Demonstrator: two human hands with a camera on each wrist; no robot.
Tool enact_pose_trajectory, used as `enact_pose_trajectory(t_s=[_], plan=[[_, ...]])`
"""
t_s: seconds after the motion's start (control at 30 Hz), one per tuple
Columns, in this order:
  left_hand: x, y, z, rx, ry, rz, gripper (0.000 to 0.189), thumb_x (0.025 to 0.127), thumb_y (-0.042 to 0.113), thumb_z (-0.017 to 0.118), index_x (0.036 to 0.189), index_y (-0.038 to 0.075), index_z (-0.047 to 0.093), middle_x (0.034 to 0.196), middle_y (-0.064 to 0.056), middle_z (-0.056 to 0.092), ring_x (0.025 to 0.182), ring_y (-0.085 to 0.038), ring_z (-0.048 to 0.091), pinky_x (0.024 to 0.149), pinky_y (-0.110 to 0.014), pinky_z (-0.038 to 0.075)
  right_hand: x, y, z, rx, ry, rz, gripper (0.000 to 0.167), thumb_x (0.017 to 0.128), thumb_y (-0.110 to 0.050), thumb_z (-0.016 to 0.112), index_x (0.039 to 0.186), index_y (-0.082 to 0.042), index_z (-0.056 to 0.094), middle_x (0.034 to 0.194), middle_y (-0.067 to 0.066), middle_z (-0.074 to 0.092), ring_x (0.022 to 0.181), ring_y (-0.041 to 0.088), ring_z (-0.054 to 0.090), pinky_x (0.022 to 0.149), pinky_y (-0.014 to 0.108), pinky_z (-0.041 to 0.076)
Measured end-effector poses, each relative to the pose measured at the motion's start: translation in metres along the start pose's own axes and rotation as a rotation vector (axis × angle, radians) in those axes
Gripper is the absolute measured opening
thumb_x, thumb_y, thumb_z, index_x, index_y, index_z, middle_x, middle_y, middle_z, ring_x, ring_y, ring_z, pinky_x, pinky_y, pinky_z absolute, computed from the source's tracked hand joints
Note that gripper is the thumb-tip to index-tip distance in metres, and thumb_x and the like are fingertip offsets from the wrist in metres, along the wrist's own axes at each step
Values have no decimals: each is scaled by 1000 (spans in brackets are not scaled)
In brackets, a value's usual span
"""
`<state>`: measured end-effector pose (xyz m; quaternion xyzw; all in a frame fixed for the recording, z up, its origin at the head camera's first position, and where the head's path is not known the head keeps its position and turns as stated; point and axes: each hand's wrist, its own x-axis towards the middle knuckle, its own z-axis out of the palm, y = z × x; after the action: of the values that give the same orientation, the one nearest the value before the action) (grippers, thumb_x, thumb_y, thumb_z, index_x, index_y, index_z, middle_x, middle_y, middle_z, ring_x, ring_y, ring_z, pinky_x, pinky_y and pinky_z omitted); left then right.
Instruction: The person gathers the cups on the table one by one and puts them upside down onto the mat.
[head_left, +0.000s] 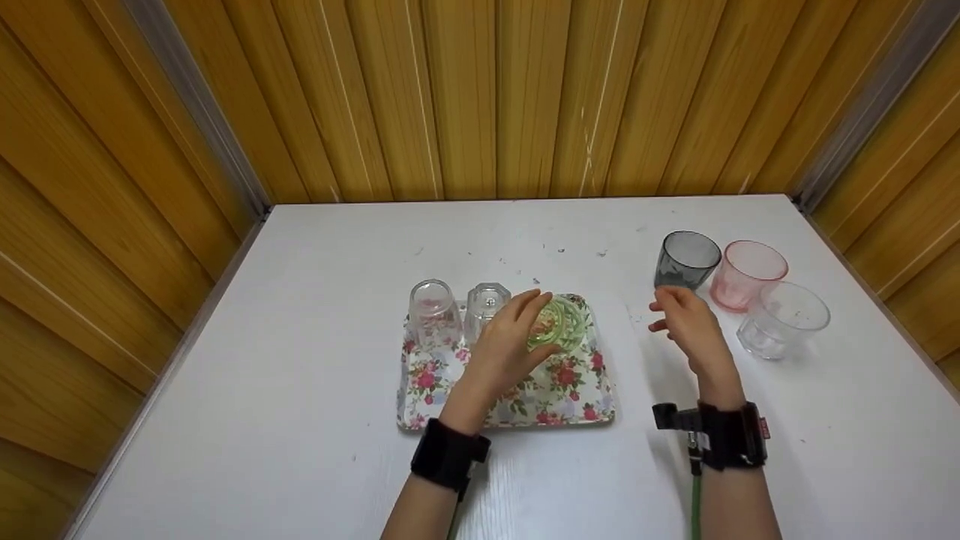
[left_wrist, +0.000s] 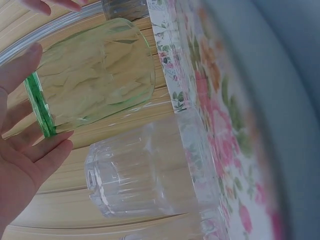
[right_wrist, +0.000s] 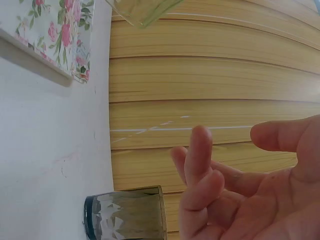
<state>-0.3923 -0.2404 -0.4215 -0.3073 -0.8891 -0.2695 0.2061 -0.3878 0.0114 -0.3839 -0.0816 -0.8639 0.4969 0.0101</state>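
My left hand [head_left: 504, 345] is over the floral tray [head_left: 540, 401], its thumb and fingers pinching the thick base of a green glass [left_wrist: 97, 75]. The green glass is upside down, its rim facing the tray; in the head view the hand covers part of it. Beside it on the tray stand two upside-down clear glasses, a faceted one [head_left: 487, 300] and a taller one [head_left: 433, 311] at the left. My right hand [head_left: 694, 330] hovers right of the tray, fingers loosely bent and holding nothing. It is nearest to the upright grey glass [head_left: 688, 259].
Right of the grey glass, a pink glass [head_left: 750, 274] and a wide clear glass [head_left: 784, 322] stand upright, close together on the white table [head_left: 300, 360]. Wood-look panels [head_left: 465, 97] enclose the back and sides.
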Motion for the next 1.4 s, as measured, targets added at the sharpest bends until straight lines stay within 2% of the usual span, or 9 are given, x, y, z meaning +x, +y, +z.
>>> enact_pose_trajectory(t_s=[0.3,0.57,0.83,1.0,1.17,1.4], plan=[[-1,-1,2,9,-22,-22,68,77,35,71,135,13,42,134,-9,45,118,-25,49,97,-36,43,1,4,-7,-16,21,-13,56,97,-35,31,133,8,37,112,20,54,64,-3,57,62,22,40],[-1,-2,2,32,-58,-31,68,77,35,69,136,15,41,137,-8,42,123,-26,44,100,-38,40,0,7,-14,-18,77,2,54,96,-36,33,129,6,41,108,16,55,63,-1,58,62,21,39],[-2,-3,3,38,-64,-29,67,78,35,68,136,16,41,138,-9,41,124,-26,43,101,-38,38,0,9,-16,-30,100,6,52,96,-34,34,129,7,42,111,21,54,65,2,60,62,21,40],[-2,-3,4,30,-66,-26,68,77,35,68,136,16,41,138,-10,41,124,-26,43,102,-38,37,-1,11,-20,-33,117,34,55,96,-36,32,130,6,41,114,20,54,64,-1,58,64,22,40],[-4,-4,6,33,-76,-25,68,77,36,67,137,18,39,139,-10,40,125,-27,42,103,-39,36,-1,15,-27,-16,151,67,56,95,-36,32,131,5,40,117,21,52,64,-2,56,71,28,39],[-5,-4,9,10,-105,-55,67,78,36,65,137,19,39,142,-9,36,127,-28,40,103,-41,35,1,20,-36,-41,197,140,57,95,-39,32,135,1,38,121,20,51,61,-7,50,75,29,38]])
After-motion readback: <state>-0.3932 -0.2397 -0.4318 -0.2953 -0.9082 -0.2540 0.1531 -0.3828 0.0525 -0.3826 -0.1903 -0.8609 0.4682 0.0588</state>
